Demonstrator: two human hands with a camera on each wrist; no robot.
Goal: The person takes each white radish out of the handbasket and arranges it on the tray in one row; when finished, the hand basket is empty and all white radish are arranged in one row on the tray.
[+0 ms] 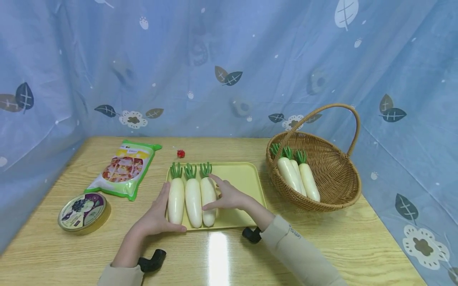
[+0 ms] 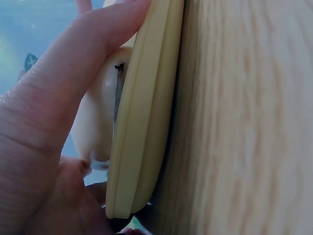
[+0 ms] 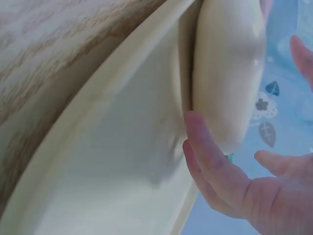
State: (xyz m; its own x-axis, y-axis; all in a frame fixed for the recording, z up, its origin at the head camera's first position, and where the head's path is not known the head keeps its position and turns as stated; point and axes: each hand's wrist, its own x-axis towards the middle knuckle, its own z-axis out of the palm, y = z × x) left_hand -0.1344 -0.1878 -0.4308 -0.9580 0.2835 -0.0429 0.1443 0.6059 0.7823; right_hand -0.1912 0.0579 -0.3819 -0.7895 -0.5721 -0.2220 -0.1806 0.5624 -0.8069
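Observation:
Three white radishes with green tops lie side by side in the left part of a pale yellow tray [image 1: 239,176]: a left radish [image 1: 175,202], a middle radish [image 1: 193,202] and a right radish [image 1: 208,194]. My left hand [image 1: 154,218] lies along the tray's left edge beside the left radish, its thumb stretched over the front rim. Spread fingers of my right hand [image 1: 229,194] are at the right radish; in the right wrist view a fingertip [image 3: 194,122] meets or nearly meets its side. Neither hand is curled round a radish.
A wicker basket [image 1: 332,174] with a tall handle holds more radishes [image 1: 308,182] at the right. On the left are a green-edged food bag [image 1: 123,169] and a round tin [image 1: 83,212]. A small red object [image 1: 180,153] lies behind the tray, before a blue curtain [image 1: 186,79].

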